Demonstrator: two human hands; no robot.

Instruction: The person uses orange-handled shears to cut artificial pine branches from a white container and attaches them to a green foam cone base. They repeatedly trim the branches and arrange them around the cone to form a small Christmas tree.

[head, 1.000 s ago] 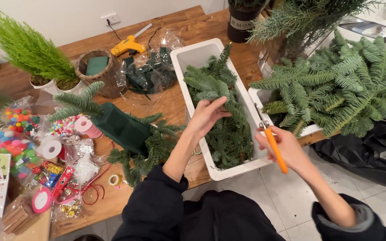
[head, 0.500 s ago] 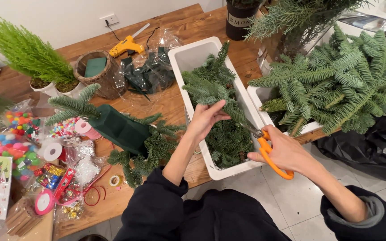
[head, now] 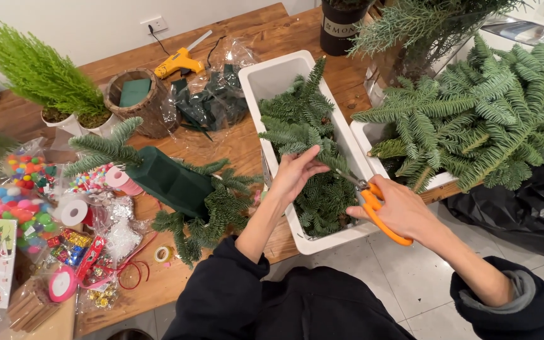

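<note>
Nearest the camera, the right hand (head: 400, 211) is clamped on orange-handled scissors (head: 373, 203), blades pointing into a long white bin (head: 271, 79) at the near table edge. The left hand (head: 296, 171), fingers loosely curled, pinches a sprig among the fir cuttings (head: 310, 135) in that bin: short, dark green, densely needled twigs. Compared with half a second earlier, the scissors have come nearer the left hand and the pinched sprig. Left of the bin lies a dark green foam block (head: 170, 181) stuck with fir. Farther back sits a yellow glue gun (head: 179, 62).
</note>
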